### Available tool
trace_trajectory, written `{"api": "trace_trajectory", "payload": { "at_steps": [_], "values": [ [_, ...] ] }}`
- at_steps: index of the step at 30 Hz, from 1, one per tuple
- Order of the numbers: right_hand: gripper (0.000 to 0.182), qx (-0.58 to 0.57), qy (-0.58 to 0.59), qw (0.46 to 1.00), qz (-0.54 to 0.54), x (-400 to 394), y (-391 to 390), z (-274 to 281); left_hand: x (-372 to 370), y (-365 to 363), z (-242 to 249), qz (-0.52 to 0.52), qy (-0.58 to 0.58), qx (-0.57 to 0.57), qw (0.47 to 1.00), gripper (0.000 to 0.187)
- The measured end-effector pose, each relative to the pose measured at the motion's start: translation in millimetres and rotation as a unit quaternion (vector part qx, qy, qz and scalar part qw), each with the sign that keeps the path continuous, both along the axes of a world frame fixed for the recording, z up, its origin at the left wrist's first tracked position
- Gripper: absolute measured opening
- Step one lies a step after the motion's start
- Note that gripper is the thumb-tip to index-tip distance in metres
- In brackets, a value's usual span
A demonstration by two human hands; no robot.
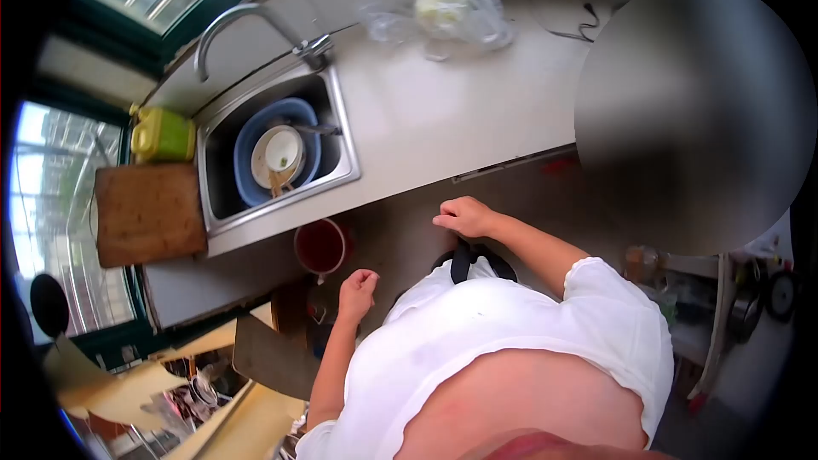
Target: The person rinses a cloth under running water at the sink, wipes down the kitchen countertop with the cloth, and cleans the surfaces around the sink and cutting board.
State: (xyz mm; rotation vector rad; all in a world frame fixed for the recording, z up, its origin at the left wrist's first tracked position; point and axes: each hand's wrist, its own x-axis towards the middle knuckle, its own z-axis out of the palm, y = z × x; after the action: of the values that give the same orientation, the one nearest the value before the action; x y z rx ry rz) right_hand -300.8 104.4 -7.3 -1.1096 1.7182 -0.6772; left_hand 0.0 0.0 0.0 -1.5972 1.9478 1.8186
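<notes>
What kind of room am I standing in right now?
Most likely a home kitchen. A steel sink with a curved faucet holds a blue basin with a used plate, a wooden cutting board lies beside it, and a pale countertop runs under the windows.
</notes>
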Motion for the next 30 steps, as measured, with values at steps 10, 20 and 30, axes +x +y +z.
{"api": "trace_trajectory", "payload": {
  "at_steps": [10, 20, 30],
  "values": [
    [0.027, -0.051, -0.001, 0.98, -0.192, -56, 76, -3, -107, -20, 25, -0.129, 0.055, -0.006, 0.99, 0.016],
    [0.021, -0.076, -0.097, 0.939, -0.321, -58, 80, 1, -134, -74, 40, -0.141, 0.12, -0.032, 0.982, 0.013],
    [0.018, -0.006, -0.051, 0.962, -0.268, -22, -3, 0, -81, -172, 7, 0.001, 0.219, -0.072, 0.973, 0.011]
  ]
}}
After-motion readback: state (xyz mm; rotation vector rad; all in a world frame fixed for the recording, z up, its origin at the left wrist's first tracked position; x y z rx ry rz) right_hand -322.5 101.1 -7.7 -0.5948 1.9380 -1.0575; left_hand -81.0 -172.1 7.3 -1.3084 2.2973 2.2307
